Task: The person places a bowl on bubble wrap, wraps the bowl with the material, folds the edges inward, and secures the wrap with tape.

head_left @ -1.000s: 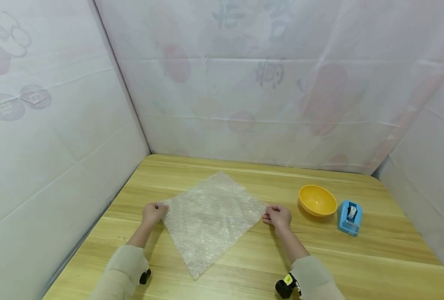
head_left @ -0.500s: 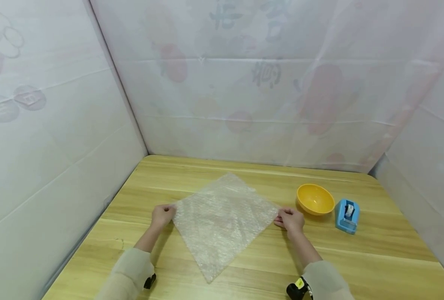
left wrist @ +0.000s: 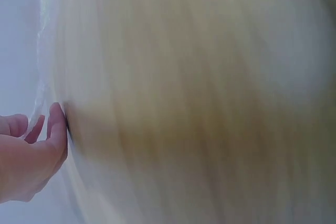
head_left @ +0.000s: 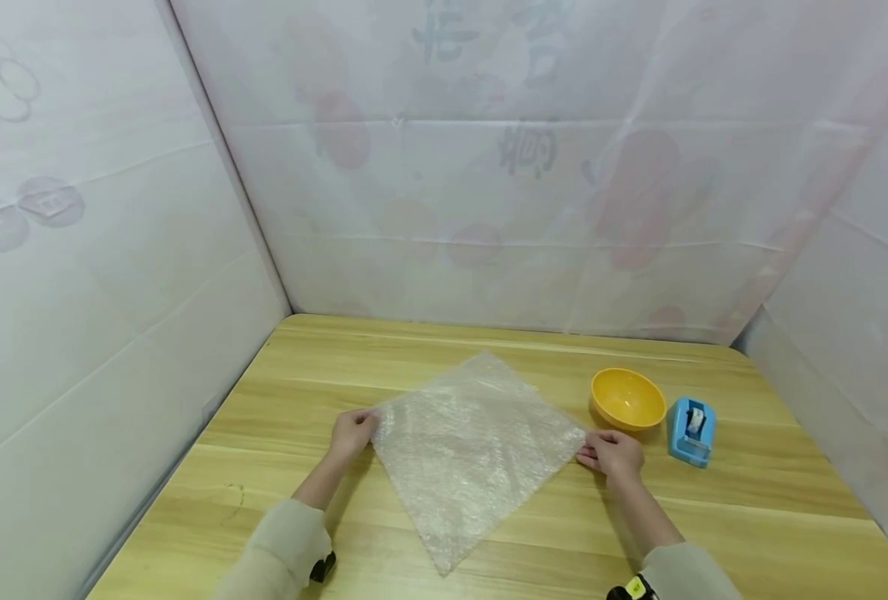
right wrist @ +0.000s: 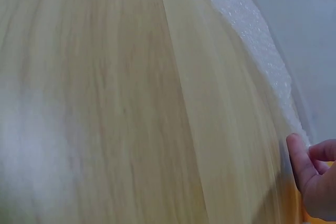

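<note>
A clear sheet of bubble wrap [head_left: 477, 454] lies as a diamond on the wooden table, one corner toward the person. The left hand [head_left: 352, 433] pinches its left corner between thumb and fingers. At the opposite corner, the right hand [head_left: 615, 454] pinches the wrap, just in front of a yellow bowl [head_left: 628, 400]. In the left wrist view, the left hand [left wrist: 34, 153] is at the left edge with a thin strip of wrap by its fingertips. The right wrist view catches the right hand [right wrist: 317, 174] at the wrap's edge [right wrist: 252, 30].
Right of the bowl stands a blue tape dispenser [head_left: 691, 432] with a roll of tape in it. White printed cloth walls [head_left: 444, 183] rise behind the wooden table [head_left: 264, 375] and on both sides.
Both hands have slid the bubble wrap to the right across the table, bringing the right hand close to the bowl. The bowl and dispenser stay put; the head view has shifted slightly.
</note>
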`<state>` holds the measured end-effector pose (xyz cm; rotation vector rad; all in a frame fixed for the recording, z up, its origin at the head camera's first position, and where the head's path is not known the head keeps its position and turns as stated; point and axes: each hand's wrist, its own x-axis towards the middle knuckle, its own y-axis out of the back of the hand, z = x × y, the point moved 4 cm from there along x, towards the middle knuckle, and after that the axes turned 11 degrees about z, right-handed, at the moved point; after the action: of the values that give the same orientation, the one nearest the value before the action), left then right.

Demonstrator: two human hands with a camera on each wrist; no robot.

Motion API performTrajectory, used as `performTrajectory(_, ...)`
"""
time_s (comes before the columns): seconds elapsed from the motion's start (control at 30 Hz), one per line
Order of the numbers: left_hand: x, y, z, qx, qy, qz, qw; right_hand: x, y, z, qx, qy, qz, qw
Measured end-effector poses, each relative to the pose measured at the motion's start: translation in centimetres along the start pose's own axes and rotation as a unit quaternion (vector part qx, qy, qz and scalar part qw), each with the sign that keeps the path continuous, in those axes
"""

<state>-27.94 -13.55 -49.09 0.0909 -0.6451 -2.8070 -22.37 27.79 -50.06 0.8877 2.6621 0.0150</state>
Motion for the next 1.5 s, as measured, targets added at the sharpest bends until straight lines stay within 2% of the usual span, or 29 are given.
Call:
performTrajectory(0.13, -0.2, -1.2, 0.5, -0.017, 0.001, -0.011, 0.9998, 0.4, 1.3, 0.2, -0.018, -0.012, 0.013, 1.000)
performTrajectory(0.4, -0.7, -3.0, 1.0, -0.040, 0.026, -0.037, 0.9982, 1.2, 3.3, 0.4, -0.039, -0.025, 0.034, 0.998)
performTrajectory(0.73, -0.8, -3.4, 1.1, -0.077, 0.049, -0.043, 0.9949, 0.9, 3.9, -0.2, -0.069, -0.006, 0.009, 0.998)
performTrajectory(0.83, -0.9, -3.4, 1.0, -0.085, 0.058, -0.051, 0.9934, 0.7, 4.0, -0.5, -0.073, -0.008, 0.027, 0.997)
performTrajectory(0.93, -1.0, -3.4, 1.1, -0.095, 0.069, -0.064, 0.9910, 0.4, 4.6, -1.0, -0.069, -0.002, 0.088, 0.994)
performTrajectory(1.03, -0.9, -3.5, 1.1, -0.109, 0.080, -0.070, 0.9884, 0.3, 5.1, -1.6, -0.055, -0.011, 0.141, 0.988)
performTrajectory(1.13, -0.9, -3.7, 1.1, -0.127, 0.091, -0.067, 0.9855, 0.7, 5.1, -1.8, -0.024, -0.041, 0.152, 0.987)
performTrajectory(1.23, -0.9, -3.7, 1.1, -0.137, 0.100, -0.062, 0.9836, 1.1, 4.8, -2.0, 0.027, -0.071, 0.125, 0.989)
performTrajectory(1.33, -1.0, -3.8, 1.0, -0.141, 0.107, -0.070, 0.9818, 1.5, 4.6, -2.2, 0.083, -0.100, 0.098, 0.987)
performTrajectory(1.5, -1.1, -3.8, 0.9, -0.158, 0.110, -0.093, 0.9769, 1.9, 4.5, -2.5, 0.124, -0.127, 0.079, 0.981)
